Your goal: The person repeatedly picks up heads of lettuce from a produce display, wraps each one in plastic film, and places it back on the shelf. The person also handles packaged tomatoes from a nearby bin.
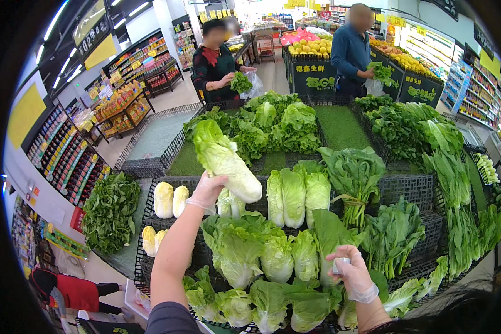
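My left hand (208, 190), in a clear thin glove, grips a head of napa cabbage (225, 163) by its side, raised over the display, its leafy end up and to the left. My right hand (350, 269), also gloved, holds a small whitish object (341, 265) between thumb and fingers, above the front rows; what it is I cannot tell. Between and beyond the hands, more napa cabbages (293, 196) stand upright on black crates. Leafy heads (238, 250) fill the rows nearer me. Small yellow cabbages (163, 200) stand left of my left forearm.
Loose-leaf lettuce (275, 121) is heaped at the back. Tied leafy greens (355, 175) stand right of the cabbages, and dark greens (110, 213) lie at the left. Two people (217, 62) (350, 54) hold greens and bags across the display. Another person in red (77, 290) is at lower left.
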{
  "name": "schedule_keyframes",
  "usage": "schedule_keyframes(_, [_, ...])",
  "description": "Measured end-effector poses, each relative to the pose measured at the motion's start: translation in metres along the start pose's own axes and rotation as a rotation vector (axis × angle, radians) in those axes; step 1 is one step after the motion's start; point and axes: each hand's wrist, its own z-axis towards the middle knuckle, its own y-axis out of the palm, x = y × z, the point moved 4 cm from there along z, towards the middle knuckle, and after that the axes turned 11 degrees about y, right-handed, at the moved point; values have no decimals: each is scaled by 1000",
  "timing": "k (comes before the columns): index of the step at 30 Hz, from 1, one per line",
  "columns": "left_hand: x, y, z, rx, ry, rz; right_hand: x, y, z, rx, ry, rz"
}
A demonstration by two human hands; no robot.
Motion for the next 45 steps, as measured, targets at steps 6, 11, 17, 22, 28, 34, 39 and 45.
schedule_keyframes(6, [8,120,-78,-14,-115,-368,-4,-58,-65,25,-88,193])
schedule_keyframes(11, [-40,262,-171,-56,-211,-464,-2,-198,-139,180,-242,389])
schedule_keyframes(17, [-136,435,-266,21,-533,-424,26,-361,-205,327,-193,446])
schedule_keyframes(22, [-244,550,-321,41,-677,-158,66,-408,-229,73,-92,482])
schedule_keyframes(28, [-312,557,-346,-67,-563,616,94,-419,-228,-15,-86,286])
schedule_keyframes(34, [-238,568,-336,-159,-33,1002,100,-403,-209,-92,-90,145])
schedule_keyframes(39, [-220,601,-337,-208,-203,439,95,-381,-192,-100,-72,-65])
schedule_keyframes(45, [-219,594,-342,-64,-132,624,78,-364,-188,25,-374,-652])
